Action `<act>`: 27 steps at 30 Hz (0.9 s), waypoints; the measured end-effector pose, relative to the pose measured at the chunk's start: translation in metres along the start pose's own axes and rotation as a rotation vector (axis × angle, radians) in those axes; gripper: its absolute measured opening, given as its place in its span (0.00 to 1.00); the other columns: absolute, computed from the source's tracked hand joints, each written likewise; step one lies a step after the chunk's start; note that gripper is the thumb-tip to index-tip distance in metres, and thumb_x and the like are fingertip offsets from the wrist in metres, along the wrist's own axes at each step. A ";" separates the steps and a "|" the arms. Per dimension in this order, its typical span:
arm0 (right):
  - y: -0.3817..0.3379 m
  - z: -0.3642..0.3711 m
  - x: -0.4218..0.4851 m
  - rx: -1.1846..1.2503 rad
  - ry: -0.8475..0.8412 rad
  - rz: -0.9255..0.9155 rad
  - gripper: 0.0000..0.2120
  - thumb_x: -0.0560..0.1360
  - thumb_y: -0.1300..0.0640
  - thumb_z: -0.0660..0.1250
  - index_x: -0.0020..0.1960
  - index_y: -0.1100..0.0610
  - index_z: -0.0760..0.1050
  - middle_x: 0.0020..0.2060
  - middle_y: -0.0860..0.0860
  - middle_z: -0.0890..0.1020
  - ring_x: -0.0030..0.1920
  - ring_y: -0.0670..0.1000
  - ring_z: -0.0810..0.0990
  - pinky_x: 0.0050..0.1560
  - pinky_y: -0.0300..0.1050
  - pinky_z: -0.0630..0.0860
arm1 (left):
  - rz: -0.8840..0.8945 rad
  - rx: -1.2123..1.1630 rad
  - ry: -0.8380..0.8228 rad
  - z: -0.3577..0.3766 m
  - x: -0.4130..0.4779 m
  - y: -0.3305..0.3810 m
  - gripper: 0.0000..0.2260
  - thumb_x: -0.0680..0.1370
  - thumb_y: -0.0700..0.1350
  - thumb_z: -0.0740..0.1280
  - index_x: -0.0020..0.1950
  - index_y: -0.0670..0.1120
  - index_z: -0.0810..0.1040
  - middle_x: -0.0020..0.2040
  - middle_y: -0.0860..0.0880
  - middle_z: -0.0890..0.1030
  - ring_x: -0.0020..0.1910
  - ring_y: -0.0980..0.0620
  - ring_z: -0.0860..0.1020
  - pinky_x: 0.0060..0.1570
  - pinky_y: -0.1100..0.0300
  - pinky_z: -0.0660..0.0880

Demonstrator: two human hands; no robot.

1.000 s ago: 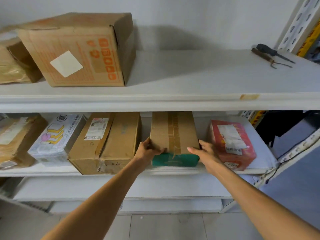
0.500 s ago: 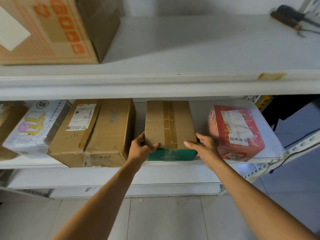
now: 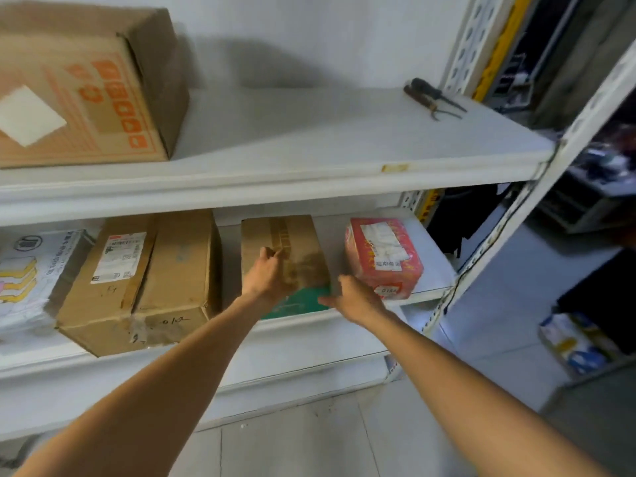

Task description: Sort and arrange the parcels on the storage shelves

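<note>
A small brown taped box (image 3: pixel 296 235) with a green front face sits on the middle shelf (image 3: pixel 432 266), between a large brown carton (image 3: pixel 155 277) and a red wrapped parcel (image 3: pixel 382 256). My left hand (image 3: pixel 270 273) lies on the top of the small box, fingers loosely spread near the tape strip. My right hand (image 3: pixel 354 297) is flat at the box's lower right front corner, with its fingers reaching across the green face. Neither hand wraps around the box.
A white printed parcel (image 3: pixel 31 270) lies at the far left of the middle shelf. The upper shelf (image 3: pixel 309 139) carries a big orange-printed carton (image 3: pixel 86 84) and hand tools (image 3: pixel 433 98). A white upright post (image 3: pixel 516 228) stands right, with a colourful pack (image 3: pixel 571 342) on the floor beyond.
Both hands have left the sides of the small box: the left has slid onto its top, the right to its front corner. My view has swung right.
</note>
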State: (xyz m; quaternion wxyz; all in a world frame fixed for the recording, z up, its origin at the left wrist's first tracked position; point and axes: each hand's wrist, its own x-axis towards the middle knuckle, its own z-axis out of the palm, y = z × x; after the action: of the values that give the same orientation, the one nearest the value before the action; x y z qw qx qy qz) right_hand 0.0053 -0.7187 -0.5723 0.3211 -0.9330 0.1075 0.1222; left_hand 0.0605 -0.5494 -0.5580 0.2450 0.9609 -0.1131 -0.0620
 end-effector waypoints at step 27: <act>0.168 -0.160 0.059 -0.302 -0.074 0.051 0.40 0.70 0.30 0.64 0.67 0.61 0.66 0.63 0.59 0.74 0.60 0.59 0.76 0.57 0.52 0.75 | -0.010 0.019 -0.181 0.090 0.060 0.148 0.17 0.76 0.39 0.68 0.64 0.40 0.73 0.57 0.39 0.80 0.53 0.39 0.80 0.52 0.52 0.78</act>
State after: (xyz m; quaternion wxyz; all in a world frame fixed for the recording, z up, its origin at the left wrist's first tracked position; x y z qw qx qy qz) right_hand 0.0398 -0.9554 -0.5636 0.1775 -0.9625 0.0996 0.1791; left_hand 0.0747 -0.7317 -0.5688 0.2244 0.9542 -0.1305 -0.1487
